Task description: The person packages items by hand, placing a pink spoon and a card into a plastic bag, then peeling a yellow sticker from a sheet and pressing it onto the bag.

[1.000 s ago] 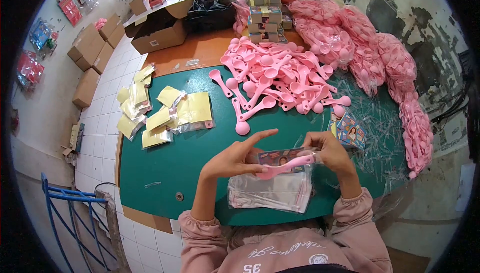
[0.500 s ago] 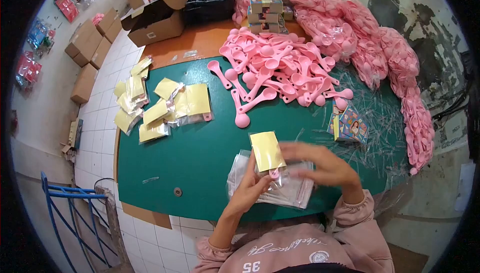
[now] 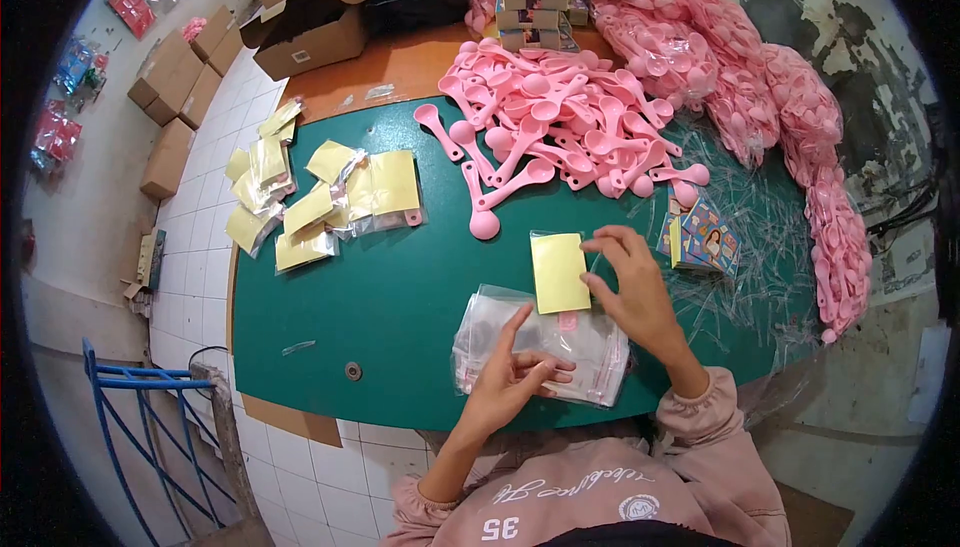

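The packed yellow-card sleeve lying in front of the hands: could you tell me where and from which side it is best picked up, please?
Probably pinch the packed sleeve at its right long edge, where the right hand already rests. It lies flat, its near end overlapping the stack of clear bags, so a thumb could slide under there.

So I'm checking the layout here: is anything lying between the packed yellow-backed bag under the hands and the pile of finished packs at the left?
Nothing visible. Between the packed bag by the right hand and the finished packs lies only bare green table; the loose pink spoons sit farther back.
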